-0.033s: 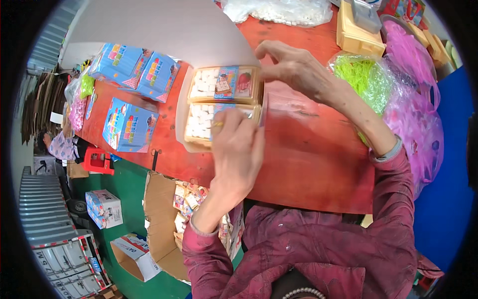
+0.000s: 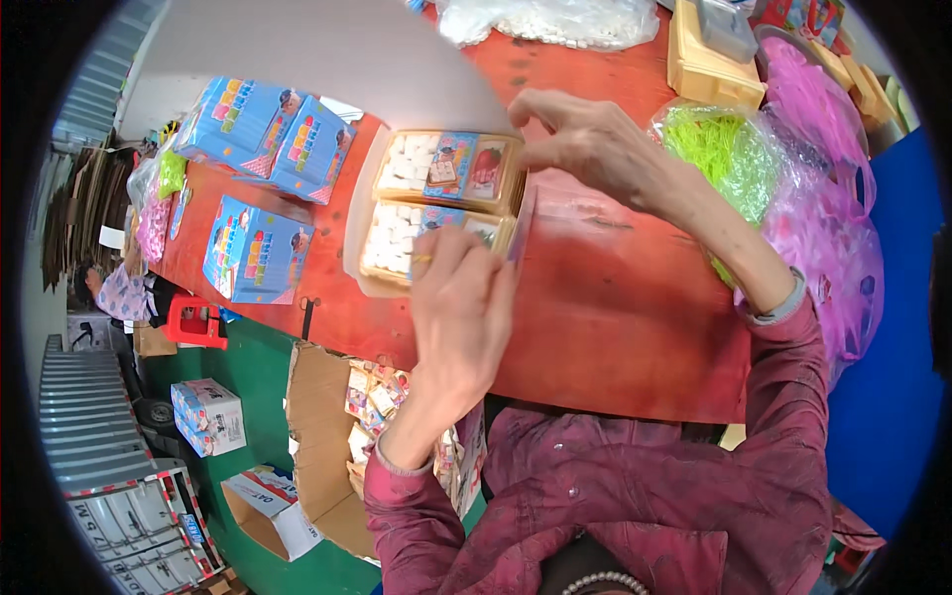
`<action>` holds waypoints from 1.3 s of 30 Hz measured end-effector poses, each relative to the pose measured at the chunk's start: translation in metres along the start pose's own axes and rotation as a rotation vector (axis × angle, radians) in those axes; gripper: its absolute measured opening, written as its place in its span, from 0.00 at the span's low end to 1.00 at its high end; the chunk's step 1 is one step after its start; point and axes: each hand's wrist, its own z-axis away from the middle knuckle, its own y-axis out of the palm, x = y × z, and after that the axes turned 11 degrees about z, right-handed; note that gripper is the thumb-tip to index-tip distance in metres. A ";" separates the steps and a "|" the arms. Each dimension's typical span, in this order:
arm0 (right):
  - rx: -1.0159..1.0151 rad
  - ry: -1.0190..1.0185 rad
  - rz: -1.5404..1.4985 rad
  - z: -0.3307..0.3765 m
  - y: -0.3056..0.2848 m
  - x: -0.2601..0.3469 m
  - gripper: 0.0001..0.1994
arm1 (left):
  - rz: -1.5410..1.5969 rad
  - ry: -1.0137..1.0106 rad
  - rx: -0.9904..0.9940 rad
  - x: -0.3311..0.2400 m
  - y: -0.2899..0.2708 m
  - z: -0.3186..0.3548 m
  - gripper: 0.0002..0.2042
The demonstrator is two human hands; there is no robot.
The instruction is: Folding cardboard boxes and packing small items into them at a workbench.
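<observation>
Lower pack [image 2: 389, 240] | left hand [image 2: 458, 293] grip: curled over it, closure unclear | right hand [image 2: 590, 144] grip: parted, beside carton [image 2: 354, 248]

I see the left hand [image 2: 456, 307] now slightly farther left and closer to the wearer, its fingers [image 2: 446, 248] baring more of the nearer pack's [image 2: 392, 236] printed label. I also find that pack, with the near end of the white box [image 2: 353, 253] around it, shifted a little left.
</observation>
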 end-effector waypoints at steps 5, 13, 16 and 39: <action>0.158 0.061 -0.003 0.019 -0.018 0.024 0.07 | 0.035 -0.210 0.082 -0.009 -0.023 0.017 0.02; 0.008 0.056 -0.201 0.025 0.005 0.029 0.06 | -0.034 -0.111 0.086 -0.009 -0.009 0.002 0.02; -0.003 0.125 -0.266 0.026 0.012 0.033 0.04 | -0.020 -0.165 0.060 -0.008 -0.006 0.001 0.01; -0.059 0.348 -0.265 0.029 0.023 0.036 0.06 | 0.113 -0.408 0.024 -0.002 -0.003 -0.008 0.03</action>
